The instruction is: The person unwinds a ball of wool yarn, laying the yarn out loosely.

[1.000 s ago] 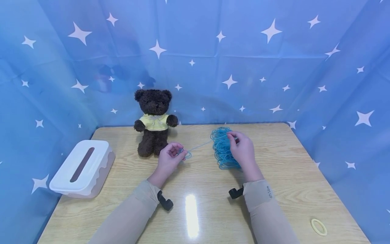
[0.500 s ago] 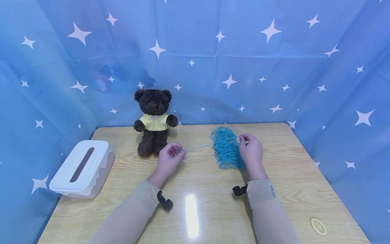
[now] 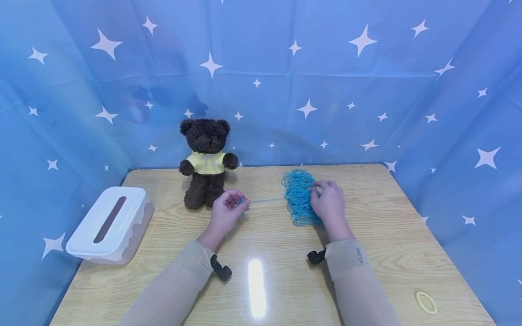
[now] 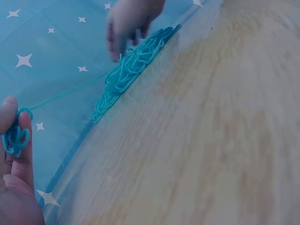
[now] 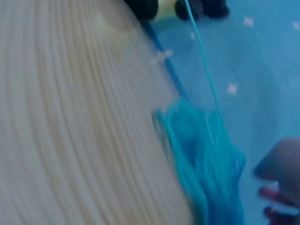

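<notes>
My left hand (image 3: 226, 209) pinches a small looped bundle of blue yarn (image 4: 17, 136) between thumb and fingers, above the table near the teddy bear's feet. A single taut strand (image 3: 267, 200) runs from that bundle to a loose heap of blue yarn (image 3: 299, 198) on the table. My right hand (image 3: 328, 199) is over the heap's right edge, fingers loosely bent with a gap between thumb and forefinger. In the left wrist view, the right hand (image 4: 129, 26) is blurred and its fingers point down close to the yarn heap. No yarn shows in its grasp.
A dark brown teddy bear (image 3: 207, 160) in a yellow top sits at the back, left of the yarn. At left stands a white lidded box (image 3: 110, 224) with a slot. A pale yellow ring (image 3: 426, 303) lies at front right. A starry blue curtain (image 3: 261, 122) hangs behind.
My right hand moved right, away from the heap, then back left over its edge. The strand that rose to the right hand now runs lower, into the heap. The left hand stays put.
</notes>
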`<state>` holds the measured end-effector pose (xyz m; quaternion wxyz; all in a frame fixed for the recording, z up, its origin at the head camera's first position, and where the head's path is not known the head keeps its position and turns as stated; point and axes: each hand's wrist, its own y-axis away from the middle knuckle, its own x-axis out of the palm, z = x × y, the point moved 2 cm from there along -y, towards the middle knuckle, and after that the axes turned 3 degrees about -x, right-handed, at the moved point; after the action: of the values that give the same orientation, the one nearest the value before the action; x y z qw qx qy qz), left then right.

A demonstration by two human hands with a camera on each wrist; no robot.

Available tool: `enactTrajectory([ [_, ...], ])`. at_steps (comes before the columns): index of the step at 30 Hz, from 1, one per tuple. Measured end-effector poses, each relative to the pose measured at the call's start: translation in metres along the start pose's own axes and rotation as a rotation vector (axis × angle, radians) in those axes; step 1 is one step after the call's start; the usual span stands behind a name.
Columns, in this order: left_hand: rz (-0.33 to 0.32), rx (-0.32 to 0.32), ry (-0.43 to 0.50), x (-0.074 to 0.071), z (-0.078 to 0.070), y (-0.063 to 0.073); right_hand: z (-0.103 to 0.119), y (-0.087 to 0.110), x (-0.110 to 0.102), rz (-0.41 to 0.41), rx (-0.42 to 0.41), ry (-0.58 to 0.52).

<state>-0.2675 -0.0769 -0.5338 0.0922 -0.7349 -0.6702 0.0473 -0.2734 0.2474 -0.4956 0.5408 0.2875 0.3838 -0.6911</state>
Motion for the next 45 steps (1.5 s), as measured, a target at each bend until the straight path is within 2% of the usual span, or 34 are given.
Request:
enactTrajectory([
  [3,0.012,0.003,0.017,0.001,-0.001,0.0,0.024,0.004,0.004,-0.012,-0.182,-0.108],
  [5,0.021,0.002,0.03,0.001,0.0,0.0,0.042,0.009,0.01,0.066,-0.284,-0.192],
  [9,0.036,-0.004,0.036,0.001,0.002,-0.001,0.073,0.023,0.03,0.29,-0.349,-0.264],
  [12,0.057,-0.003,0.039,0.001,0.002,-0.001,0.088,0.033,0.044,0.347,-0.367,-0.204],
  [17,0.093,0.012,0.043,0.003,0.0,-0.001,0.096,0.04,0.053,0.236,-0.414,-0.109],
  [22,0.117,0.006,0.062,0.003,-0.001,-0.001,0.09,0.035,0.048,0.123,-0.401,-0.115],
  [27,0.099,0.001,0.064,0.002,0.002,-0.002,0.086,0.029,0.034,-0.015,-0.395,-0.154],
  [32,0.061,-0.008,0.016,0.001,0.003,-0.002,0.08,0.024,0.021,-0.125,-0.398,-0.193],
  [38,0.02,-0.004,-0.027,0.001,0.003,-0.003,0.067,0.016,0.005,-0.227,-0.331,-0.211],
  [45,-0.011,0.004,-0.046,0.0,0.006,-0.004,0.042,0.008,-0.012,-0.254,-0.177,-0.212],
])
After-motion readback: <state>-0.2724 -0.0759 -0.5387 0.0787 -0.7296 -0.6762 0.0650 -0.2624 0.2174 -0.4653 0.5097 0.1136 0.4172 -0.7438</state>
